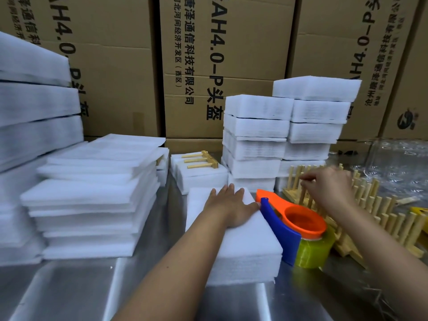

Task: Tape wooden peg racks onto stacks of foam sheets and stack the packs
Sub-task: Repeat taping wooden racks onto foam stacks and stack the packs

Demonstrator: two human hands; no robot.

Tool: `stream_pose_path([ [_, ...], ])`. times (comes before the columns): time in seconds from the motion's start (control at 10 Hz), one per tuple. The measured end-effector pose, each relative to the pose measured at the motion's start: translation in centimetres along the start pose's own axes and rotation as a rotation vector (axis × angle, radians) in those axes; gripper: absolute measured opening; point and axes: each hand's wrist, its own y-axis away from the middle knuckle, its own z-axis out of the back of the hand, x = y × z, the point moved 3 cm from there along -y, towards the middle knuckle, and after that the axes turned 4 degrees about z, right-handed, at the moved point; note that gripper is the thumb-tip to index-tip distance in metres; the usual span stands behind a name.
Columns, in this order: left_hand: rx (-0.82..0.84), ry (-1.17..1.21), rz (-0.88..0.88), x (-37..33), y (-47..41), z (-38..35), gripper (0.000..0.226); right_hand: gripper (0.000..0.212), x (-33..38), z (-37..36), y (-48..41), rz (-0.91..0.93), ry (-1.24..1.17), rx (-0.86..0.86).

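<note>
- Fingers straight, left hand (228,208) pressed flat on the near foam stack (245,246).
- Right hand (328,185) pinched a wooden peg rack (289,193), right of the tape dispenser (282,228).

Tall brown corrugated cardboard cartons (111,89), printed with black lettering and standing side by side, close off the rear. A brushed stainless-steel tabletop (69,293) spans the foreground, reflecting soft light. Crumpled clear plastic sheeting (393,163) lies far right.
</note>
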Motion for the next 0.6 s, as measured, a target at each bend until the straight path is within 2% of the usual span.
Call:
stream_pose_path([
  [0.3,0.004,0.005,-0.004,0.0,0.1,0.1,0.078,0.015,0.9,1.8,-0.5,0.069,-0.066,-0.092],
  [0.4,0.007,-0.003,-0.005,0.0,0.0,0.1,0.075,0.015,1.9,3.3,-0.8,0.146,-0.098,-0.164],
  [0.6,0.007,-0.031,-0.029,0.1,-0.1,0.1,0.055,0.014,5.7,7.6,-1.8,0.37,-0.084,-0.368],
])
